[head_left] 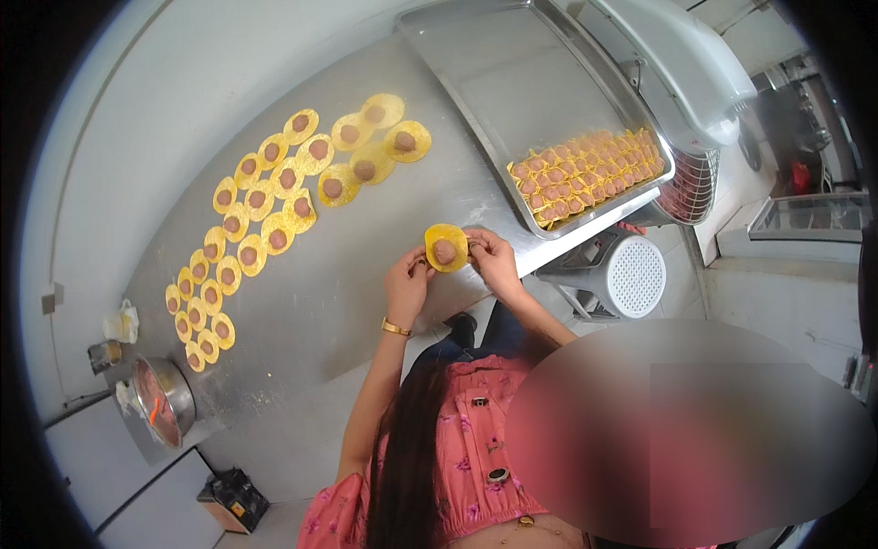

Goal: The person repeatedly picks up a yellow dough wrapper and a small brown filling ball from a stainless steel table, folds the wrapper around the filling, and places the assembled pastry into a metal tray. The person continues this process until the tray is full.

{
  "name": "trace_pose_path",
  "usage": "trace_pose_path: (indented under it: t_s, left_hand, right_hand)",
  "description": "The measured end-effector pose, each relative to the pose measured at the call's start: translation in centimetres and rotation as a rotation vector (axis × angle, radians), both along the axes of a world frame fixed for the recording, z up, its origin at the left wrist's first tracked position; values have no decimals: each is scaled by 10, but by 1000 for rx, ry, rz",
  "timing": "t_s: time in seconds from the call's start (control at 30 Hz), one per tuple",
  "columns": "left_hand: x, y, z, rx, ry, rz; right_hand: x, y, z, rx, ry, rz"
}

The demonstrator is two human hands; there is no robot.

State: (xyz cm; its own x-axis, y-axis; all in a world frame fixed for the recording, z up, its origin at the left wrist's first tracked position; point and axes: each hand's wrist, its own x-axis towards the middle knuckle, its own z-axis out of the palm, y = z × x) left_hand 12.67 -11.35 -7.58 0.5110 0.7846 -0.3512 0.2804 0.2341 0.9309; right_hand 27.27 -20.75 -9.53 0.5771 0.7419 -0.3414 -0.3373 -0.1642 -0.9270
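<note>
Between my two hands is a round yellow dumpling wrapper with a ball of pinkish meat filling at its centre, face up. My left hand, with a gold band on the wrist, pinches its left edge. On the opposite edge my right hand does the same with closed fingers. Rows of similar yellow wrappers, each topped with filling, lie flat on the steel table to the left. A metal tray at the upper right holds packed rows of shaped dumplings at its near end.
A steel bowl containing something reddish stands at the table's left end. Right of the table are a grey stool and a large white machine with a wire guard. A dark box sits on the floor.
</note>
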Motion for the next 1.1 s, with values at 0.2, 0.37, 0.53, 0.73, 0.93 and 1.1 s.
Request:
trace_pose_path:
  t_s: [0.2,0.37,0.53,0.73,0.93,1.1]
  left_hand:
    - [6,-6,-8,-3,-114,-2]
    - [12,-5,-11,-115,-198,36]
    - [22,-9,-4,-134,-302,92]
    - [23,-12,9,-175,-374,83]
    - [16,-17,13,-168,-472,151]
    - [15,-11,-1,278,-123,-53]
  right_hand:
    - [2,-5,8,69,-196,148]
    - [12,-4,13,58,-295,187]
    - [16,-1,32,188,82,76]
    - [14,-8,43,282,123,102]
    - [30,-8,25,91,-56,187]
    - [35,-5,24,15,-235,321]
